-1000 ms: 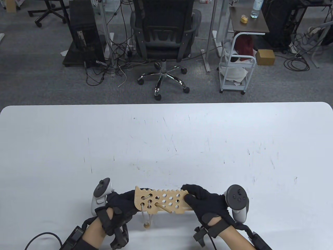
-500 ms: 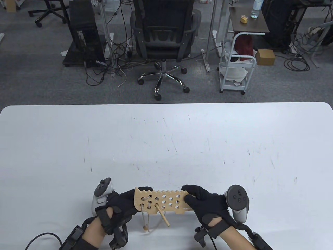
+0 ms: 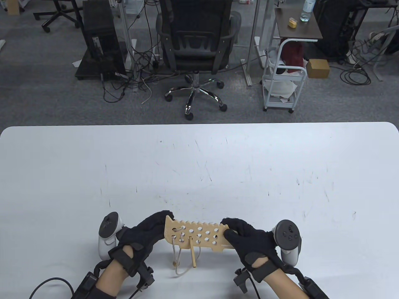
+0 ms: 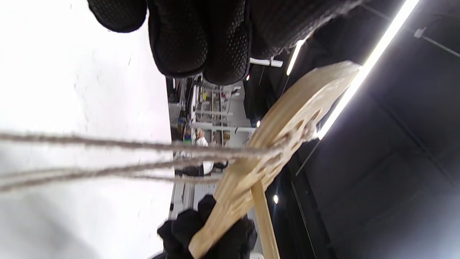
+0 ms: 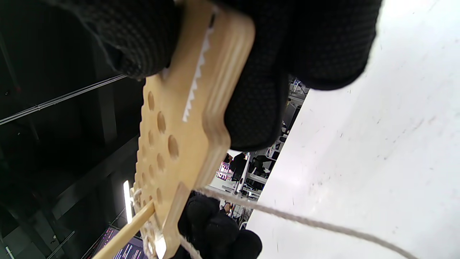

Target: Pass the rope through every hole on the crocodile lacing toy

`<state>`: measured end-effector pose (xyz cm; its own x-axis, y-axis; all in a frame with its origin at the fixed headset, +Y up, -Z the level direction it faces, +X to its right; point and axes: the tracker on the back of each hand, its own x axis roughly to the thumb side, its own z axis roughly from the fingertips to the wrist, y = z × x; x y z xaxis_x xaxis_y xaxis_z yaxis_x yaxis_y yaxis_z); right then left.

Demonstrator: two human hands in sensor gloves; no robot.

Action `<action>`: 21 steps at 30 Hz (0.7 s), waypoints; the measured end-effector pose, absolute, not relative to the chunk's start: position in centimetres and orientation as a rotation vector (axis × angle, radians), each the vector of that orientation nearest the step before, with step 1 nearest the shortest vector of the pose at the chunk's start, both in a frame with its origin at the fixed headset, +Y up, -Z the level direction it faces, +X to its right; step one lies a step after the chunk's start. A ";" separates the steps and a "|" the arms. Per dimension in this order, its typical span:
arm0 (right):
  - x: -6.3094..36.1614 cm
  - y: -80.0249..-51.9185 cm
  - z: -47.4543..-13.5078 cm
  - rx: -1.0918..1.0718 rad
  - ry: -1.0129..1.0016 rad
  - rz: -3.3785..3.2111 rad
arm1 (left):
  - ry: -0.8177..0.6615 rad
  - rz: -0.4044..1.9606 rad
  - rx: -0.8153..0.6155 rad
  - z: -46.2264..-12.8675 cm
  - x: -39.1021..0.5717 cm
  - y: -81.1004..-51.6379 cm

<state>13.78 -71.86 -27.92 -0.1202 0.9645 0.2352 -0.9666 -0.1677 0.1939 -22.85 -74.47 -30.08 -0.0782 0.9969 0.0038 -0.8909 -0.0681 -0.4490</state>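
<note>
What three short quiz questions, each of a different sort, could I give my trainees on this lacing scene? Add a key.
1. True or false: the crocodile board lies flat on the table.
2. Which hand grips the end of the board with the white teeth marks? A. left hand B. right hand C. neither
3. Fill in: the wooden needle hangs from a hole in the board's ____ row.

Key
1. False: both hands hold it up off the table.
2. B, as the right wrist view shows.
3. Bottom, near the left end, where the rope is already laced.
</note>
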 end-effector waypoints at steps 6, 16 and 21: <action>14.1 -72.0 -28.2 0.323 -0.005 1.700 | -0.330 1.535 -0.158 -29.8 -24.1 -73.6; 14.0 -72.6 -28.3 0.273 0.028 1.700 | -0.438 1.177 0.122 -28.4 -23.2 -71.1; 13.8 -73.0 -28.4 0.255 0.042 1.710 | -0.556 0.985 0.151 -27.3 -21.4 -70.3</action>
<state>13.78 -72.99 -28.35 -0.1323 0.9806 0.1448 -0.9722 -0.1569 0.1736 -21.38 -70.34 -27.32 0.4273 0.7471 0.5092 -0.8220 0.5555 -0.1252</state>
